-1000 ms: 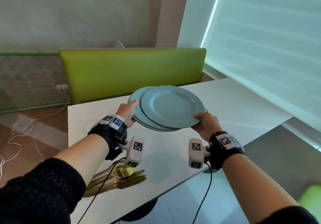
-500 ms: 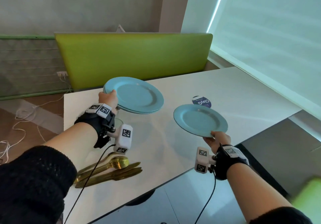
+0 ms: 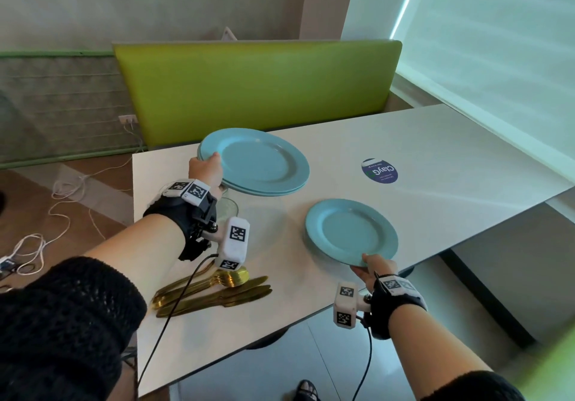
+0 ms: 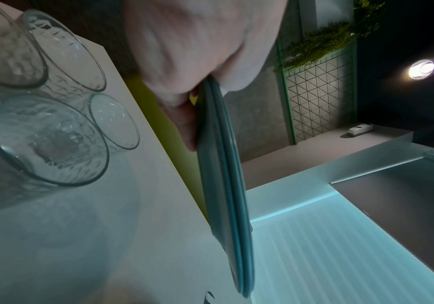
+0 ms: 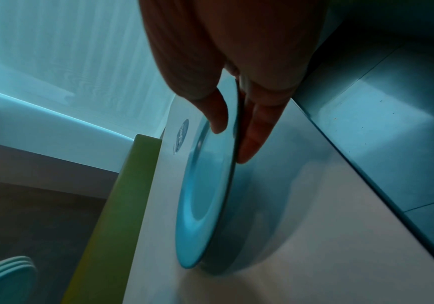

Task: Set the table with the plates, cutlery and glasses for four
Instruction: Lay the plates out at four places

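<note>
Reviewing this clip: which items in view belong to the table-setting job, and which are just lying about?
Part of the job:
- single blue plate, held by the right hand
- plate stack, held by the left hand
- gold cutlery
- glasses
- white table

Lying about:
- round sticker
- green bench
- floor cables

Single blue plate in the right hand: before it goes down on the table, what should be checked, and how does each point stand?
1. Right hand grips the single plate at its near rim: ok.
2. White table bare under that plate: ok.
3. Plate flat on the table: cannot tell; the right wrist view suggests a tilt.
4. Left hand holds the plate stack steady: ok.
5. Stack clear of the glasses: ok.
6. Gold cutlery out of the way: ok.
</note>
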A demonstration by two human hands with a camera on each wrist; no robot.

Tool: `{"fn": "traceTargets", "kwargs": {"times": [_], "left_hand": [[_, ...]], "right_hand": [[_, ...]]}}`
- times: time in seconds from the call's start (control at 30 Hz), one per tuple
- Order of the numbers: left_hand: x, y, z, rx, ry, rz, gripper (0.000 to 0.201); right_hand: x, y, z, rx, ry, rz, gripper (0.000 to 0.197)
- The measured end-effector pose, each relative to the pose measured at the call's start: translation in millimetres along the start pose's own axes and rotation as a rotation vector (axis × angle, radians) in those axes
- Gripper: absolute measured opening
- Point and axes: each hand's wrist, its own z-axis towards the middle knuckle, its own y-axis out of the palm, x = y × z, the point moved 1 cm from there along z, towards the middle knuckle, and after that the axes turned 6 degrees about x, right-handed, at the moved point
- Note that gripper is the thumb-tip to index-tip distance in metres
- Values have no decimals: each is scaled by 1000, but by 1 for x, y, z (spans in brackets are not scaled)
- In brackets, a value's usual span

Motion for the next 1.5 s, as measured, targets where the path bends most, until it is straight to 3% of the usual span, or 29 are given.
{"fn": "traceTargets", "kwargs": {"times": [0.53,0.97,1.07,1.23,1.4,1.5], "left_hand": [[-12,-12,9,-46,13,33,48],[-14,-18,7,-69,7,64,49],[-15,-11,3,-122,6,52,46],[-20,7,-13,-242,13,53,42],[-26,40,-34,-400,2,90,42],[-27,62,-44,-453,-16,89,42]], "right_hand": [[10,7,19,4,-60,-208,46],[4,2,24,123,-82,-340,70],[-3,6,16,123,-138,-364,62],[-41,30,-31,-46,-240,-223,12],[-83,44,-71,-189,-325,-224,22],[-100,39,-64,-116,-425,-303,26]]}}
